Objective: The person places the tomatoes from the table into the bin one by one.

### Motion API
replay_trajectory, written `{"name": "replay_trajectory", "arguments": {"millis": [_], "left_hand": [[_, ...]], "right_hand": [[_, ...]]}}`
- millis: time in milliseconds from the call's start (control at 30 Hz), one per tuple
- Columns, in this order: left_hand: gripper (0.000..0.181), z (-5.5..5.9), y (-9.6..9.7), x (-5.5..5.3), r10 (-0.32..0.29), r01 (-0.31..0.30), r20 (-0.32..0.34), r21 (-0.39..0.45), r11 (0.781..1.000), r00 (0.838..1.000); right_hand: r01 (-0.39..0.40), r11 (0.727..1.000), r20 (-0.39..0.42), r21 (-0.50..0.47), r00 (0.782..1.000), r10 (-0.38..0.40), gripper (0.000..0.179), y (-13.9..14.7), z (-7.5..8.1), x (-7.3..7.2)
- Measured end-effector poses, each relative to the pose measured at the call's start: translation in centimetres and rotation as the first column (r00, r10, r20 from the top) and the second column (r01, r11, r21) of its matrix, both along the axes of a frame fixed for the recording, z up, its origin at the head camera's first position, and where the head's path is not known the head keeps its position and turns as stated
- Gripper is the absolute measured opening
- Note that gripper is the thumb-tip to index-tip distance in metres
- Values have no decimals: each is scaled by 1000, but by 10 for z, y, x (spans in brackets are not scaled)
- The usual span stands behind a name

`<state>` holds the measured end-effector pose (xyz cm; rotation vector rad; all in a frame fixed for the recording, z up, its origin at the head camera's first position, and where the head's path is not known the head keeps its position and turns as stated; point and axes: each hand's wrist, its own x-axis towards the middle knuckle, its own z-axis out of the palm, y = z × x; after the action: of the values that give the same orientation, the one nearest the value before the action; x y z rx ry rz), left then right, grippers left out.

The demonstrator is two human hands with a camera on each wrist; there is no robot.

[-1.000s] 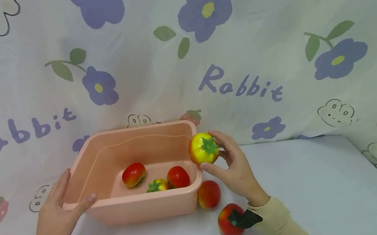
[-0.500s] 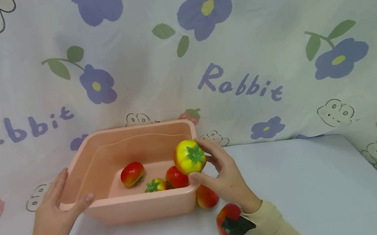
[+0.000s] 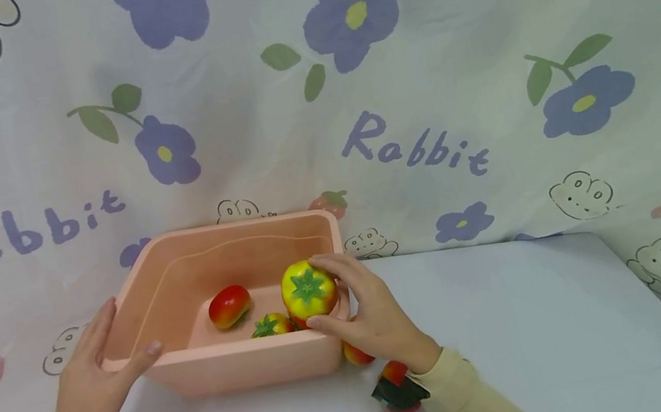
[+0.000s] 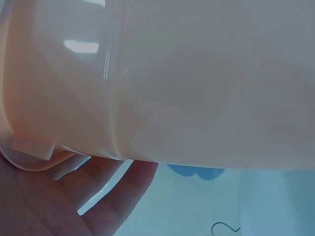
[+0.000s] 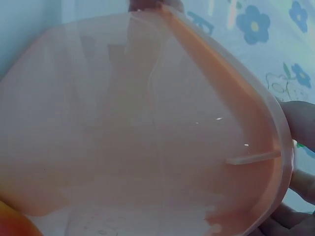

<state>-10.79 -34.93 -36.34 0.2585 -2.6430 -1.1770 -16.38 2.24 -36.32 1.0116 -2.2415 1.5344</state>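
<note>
In the head view my right hand (image 3: pixel 374 311) pinches a yellow and red toy tomato (image 3: pixel 308 290), its green star-shaped top toward me, over the right part of a pink plastic bin (image 3: pixel 252 363). My left hand (image 3: pixel 88 388) holds the bin's left end, thumb over the front rim and fingers along the outside. Inside lie a red and yellow fruit (image 3: pixel 231 306) and another green-topped tomato (image 3: pixel 272 324); a third red one is mostly hidden behind the held tomato. The left wrist view shows the bin's outer wall (image 4: pixel 197 98); the right wrist view shows its opposite end wall (image 5: pixel 123 108).
Two more red fruits stand on the white tabletop (image 3: pixel 523 334), one against the bin's right end (image 3: pixel 358 352) and one under my right wrist strap (image 3: pixel 394 372). A printed cloth (image 3: pixel 266 136) with flowers and rabbits hangs behind the bin.
My right hand has carried the tomato leftward and lower, from beside the bin's right rim to over its inside. The left hand keeps its hold on the bin.
</note>
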Motion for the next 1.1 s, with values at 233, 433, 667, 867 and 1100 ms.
{"name": "replay_trajectory", "arguments": {"millis": [233, 433, 667, 867, 1100], "left_hand": [[102, 0, 1, 0, 2, -2, -1, -13, 1000, 1000], [102, 1, 1, 0, 7, -7, -1, -6, 1000, 1000], [103, 3, 1, 2, 18, -18, 25, 5, 1000, 1000], [102, 3, 0, 1, 7, -7, 8, 17, 1000, 1000], [103, 2, 3, -1, 8, -9, 19, 15, 1000, 1000]], "right_hand": [[3, 1000, 4, 15, 1000, -3, 64, 2, 0, 2], [43, 999, 27, -31, 999, -42, 57, 13, -3, 2], [55, 988, 119, -145, 992, -38, 54, 30, -10, -4], [92, 989, 144, -115, 987, -75, 52, 44, -23, -8], [93, 992, 173, -86, 982, -77, 52, 56, -38, -12]]}}
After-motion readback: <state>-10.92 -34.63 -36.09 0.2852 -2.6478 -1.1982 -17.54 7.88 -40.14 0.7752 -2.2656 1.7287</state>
